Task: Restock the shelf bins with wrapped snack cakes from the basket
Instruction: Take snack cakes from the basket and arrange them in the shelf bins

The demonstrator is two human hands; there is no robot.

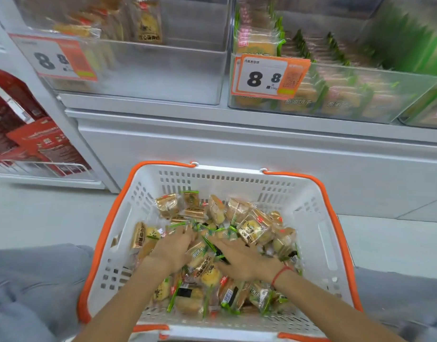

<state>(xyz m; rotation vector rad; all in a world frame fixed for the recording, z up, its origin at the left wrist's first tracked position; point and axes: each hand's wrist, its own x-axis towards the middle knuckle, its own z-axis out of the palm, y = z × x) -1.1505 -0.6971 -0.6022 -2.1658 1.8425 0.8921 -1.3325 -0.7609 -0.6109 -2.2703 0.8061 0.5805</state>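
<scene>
Reaching into the white basket (308, 193), you had your left hand (174, 245) and right hand (242, 257) spread flat, slightly apart, on the wrapped snack cakes (254, 229), probably sorting kinds before filling the left bin (148, 77).

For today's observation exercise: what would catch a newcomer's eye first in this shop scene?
The white basket with orange handles, low in the middle, heaped with wrapped snack cakes. Both hands dig into the pile, left hand beside right hand. Above, an orange price tag hangs on the well-stocked right bin.
</scene>
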